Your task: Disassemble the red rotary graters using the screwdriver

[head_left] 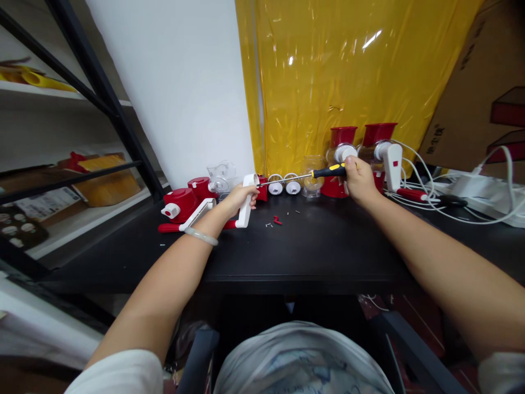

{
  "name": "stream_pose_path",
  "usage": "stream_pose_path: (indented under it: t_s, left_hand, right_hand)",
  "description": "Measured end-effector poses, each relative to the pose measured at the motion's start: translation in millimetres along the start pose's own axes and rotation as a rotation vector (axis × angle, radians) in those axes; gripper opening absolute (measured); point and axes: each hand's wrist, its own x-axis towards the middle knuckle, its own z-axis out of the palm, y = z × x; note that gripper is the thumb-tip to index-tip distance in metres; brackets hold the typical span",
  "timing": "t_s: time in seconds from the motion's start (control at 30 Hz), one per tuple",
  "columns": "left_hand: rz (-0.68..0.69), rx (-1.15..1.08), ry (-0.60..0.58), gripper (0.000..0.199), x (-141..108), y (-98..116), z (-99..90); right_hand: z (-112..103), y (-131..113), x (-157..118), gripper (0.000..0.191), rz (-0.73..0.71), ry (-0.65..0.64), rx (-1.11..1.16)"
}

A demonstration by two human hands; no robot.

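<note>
My left hand [241,200] is closed around a white crank handle [245,212] with a red grip. In my right hand [359,178] is a screwdriver [328,172] with a black and yellow handle, its shaft pointing left. The screwdriver's tip meets the upper end of the crank handle near my left fingers; the exact contact is too small to make out. Below on the table lie a small red part [278,220] and several tiny screws [269,225]. Two white round drum parts [275,187] stand behind them.
Red grater bodies [180,203], another crank handle [198,214] and clear plastic parts [221,178] are at the left. Two red and white rotary graters [380,134] stand at the right, beside white cables and a power strip [467,189]. A yellow plastic curtain [348,65] hangs behind.
</note>
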Motion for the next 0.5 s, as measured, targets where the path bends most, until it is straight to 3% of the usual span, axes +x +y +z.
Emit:
stream_pose_path:
  t_s: [0.13,0.33,0.5]
  left_hand:
    - [-0.136,-0.069,-0.042,0.021,-1.2,1.4,1.0]
    - [0.041,-0.007,0.040,0.027,2.4,-1.2,3.0]
    - [0.210,0.122,0.123,0.041,5.4,-6.8,0.7]
  right_hand:
    - [3.9,9.6,6.4,0.051,0.157,-0.037,0.081]
    - [6.9,7.6,13.1,0.037,0.515,-0.067,0.211]
    - [2.3,-1.9,9.5,0.029,0.566,-0.157,0.155]
